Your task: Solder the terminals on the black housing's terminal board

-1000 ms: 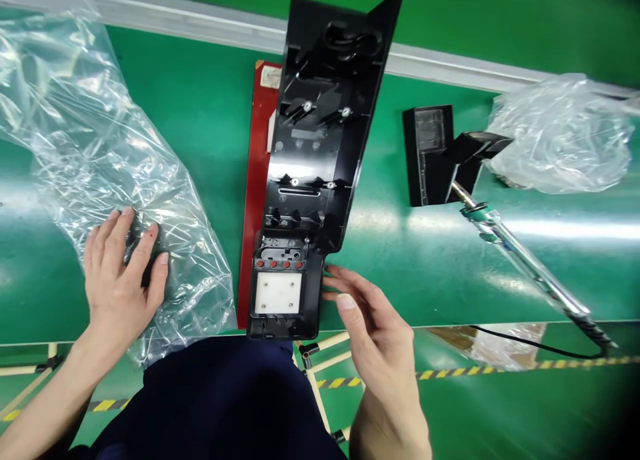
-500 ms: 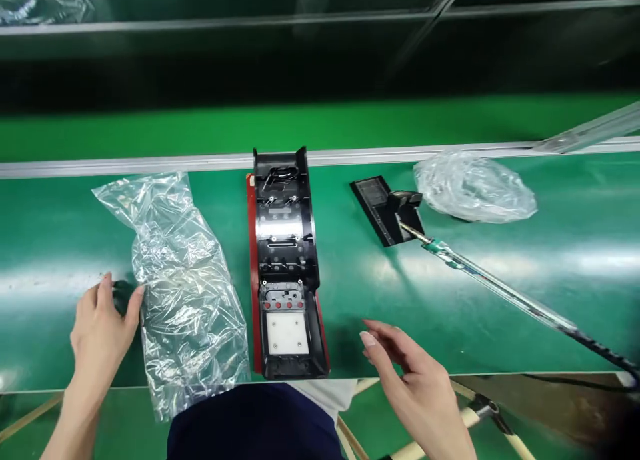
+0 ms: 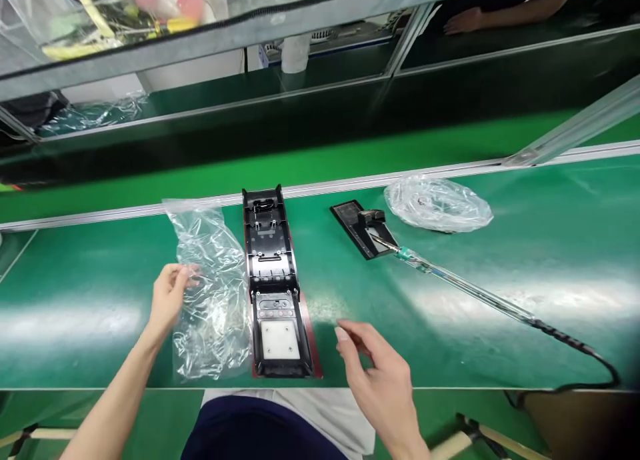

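Note:
A crumpled clear plastic bag (image 3: 215, 307) lies on the green bench, left of the black plastic housing. My left hand (image 3: 170, 293) is at its left edge, thumb and fingers pinched together on the film, with some fingertips seen through it. The long black housing (image 3: 270, 273) lies open side up on a red sheet (image 3: 311, 333); a white plate (image 3: 280, 340) with screws is fixed in its near end. To the right of the housing, my right hand (image 3: 377, 373) hovers near the bench's front edge. Its fingers are curved and apart, with nothing between them.
A soldering iron (image 3: 450, 280) rests in a black stand (image 3: 353, 227), its cable trailing right. Behind it lies a plastic-wrapped bundle (image 3: 440, 203). A metal rail (image 3: 340, 185) borders the bench's back. A shelf (image 3: 250, 30) hangs above. Another person's arm (image 3: 500, 20) shows beyond.
My left hand has moved from beside the bag onto its left edge. The bag has shifted away from the bench's front edge, against the housing. The camera view has tilted up.

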`<state>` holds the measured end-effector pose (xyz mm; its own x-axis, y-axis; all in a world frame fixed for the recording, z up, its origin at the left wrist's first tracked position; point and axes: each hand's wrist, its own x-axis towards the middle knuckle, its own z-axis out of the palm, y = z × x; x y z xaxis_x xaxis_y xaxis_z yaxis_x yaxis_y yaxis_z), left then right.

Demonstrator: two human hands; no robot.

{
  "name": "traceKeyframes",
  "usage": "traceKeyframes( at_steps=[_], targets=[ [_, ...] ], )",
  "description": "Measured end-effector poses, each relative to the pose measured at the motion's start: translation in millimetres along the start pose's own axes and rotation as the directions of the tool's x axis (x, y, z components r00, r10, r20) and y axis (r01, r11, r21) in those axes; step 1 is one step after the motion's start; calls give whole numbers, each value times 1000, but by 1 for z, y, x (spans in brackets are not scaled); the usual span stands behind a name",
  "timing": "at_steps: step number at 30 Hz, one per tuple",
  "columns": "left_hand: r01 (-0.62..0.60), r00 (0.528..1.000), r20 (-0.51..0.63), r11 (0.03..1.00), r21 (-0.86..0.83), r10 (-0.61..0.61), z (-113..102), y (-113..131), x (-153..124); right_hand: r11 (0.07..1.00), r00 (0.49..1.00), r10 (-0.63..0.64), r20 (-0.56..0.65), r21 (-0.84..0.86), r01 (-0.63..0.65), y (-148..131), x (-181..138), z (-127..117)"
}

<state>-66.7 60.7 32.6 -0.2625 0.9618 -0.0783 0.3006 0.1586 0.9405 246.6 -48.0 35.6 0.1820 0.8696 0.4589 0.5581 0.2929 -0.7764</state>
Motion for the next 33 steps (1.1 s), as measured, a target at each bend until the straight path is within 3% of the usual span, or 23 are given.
traceKeyframes(
  at_steps=[5,9,15,21,26,33],
  targets=[
    [93,968,246,976,-199,-42,43,31,7,997,999,52,17,59,-53,12,52,10],
    [237,907,401,943,-234,-129,62,42,7,985,980,138,143,88,-152,30,79,16],
    [345,853,485,906,-244,-194,75,44,11,963,923,189,335,122,-242,52,85,29],
    [408,854,463,858,-311,-238,88,51,20,973,962,144,230,143,-180,47,93,32],
    [511,782,563,792,-334,-267,89,57,21,974,973,135,184,154,-165,38,92,33],
    [561,704,687,734,-383,-179,89,54,26,950,965,205,161,206,-236,40,78,30]
  ],
)
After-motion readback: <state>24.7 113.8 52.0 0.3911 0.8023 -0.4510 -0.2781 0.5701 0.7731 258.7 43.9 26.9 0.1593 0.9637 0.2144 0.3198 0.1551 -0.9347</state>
